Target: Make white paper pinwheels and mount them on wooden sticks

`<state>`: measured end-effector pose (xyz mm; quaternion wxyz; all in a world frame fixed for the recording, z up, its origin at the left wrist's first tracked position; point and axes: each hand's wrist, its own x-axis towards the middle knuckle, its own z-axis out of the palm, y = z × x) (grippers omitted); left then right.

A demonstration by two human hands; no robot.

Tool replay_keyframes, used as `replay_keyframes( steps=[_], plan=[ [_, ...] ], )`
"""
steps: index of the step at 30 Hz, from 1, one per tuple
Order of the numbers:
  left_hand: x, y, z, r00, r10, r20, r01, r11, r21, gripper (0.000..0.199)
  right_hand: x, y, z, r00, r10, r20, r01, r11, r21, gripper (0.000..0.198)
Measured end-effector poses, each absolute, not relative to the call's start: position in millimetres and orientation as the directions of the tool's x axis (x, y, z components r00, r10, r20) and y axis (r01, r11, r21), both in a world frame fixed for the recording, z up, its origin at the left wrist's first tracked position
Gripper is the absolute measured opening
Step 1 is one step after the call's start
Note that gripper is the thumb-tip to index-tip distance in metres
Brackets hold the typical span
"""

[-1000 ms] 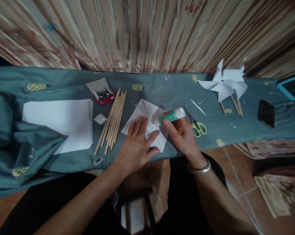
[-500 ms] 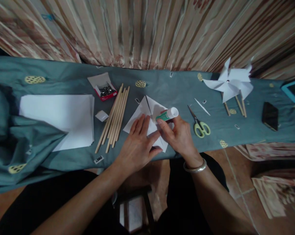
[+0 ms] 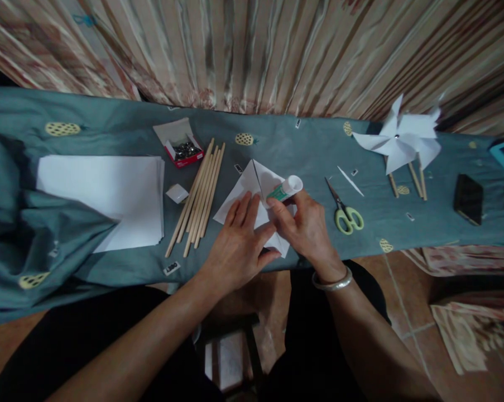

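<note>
A square of white paper with cuts along its diagonals lies on the cloth-covered table in front of me. My left hand rests on it, fingers stretched out and pressing the sheet flat. In my right hand is a glue stick, green and white, tilted with its lower end down at the middle of the paper. The hand hides the tip, so contact with the paper is hard to make out. Green-handled scissors lie just right of my right hand, and a thin white paper strip is behind them.
Several wooden sticks lie left of the paper, beside an open red box of metal pins. Further left is a stack of white paper, partly under bunched cloth. Finished paper pinwheels and a dark phone are at the right.
The glue stick has shifted slightly over the paper, together with my right hand. My left hand stays on the sheet. The whole view has moved a little.
</note>
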<state>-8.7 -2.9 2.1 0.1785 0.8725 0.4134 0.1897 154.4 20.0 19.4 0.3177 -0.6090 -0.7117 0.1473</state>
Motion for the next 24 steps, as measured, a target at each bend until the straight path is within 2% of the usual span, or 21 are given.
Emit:
replay_keyframes(
  steps=[24],
  plan=[
    [-8.5, -1.7, 2.6, 0.588, 0.787, 0.189, 0.649, -0.598, 0.471, 0.042, 153.3, 20.1, 26.8, -0.163, 0.959, 0.231, 0.779, 0.269, -0.567, 0.031]
  ],
)
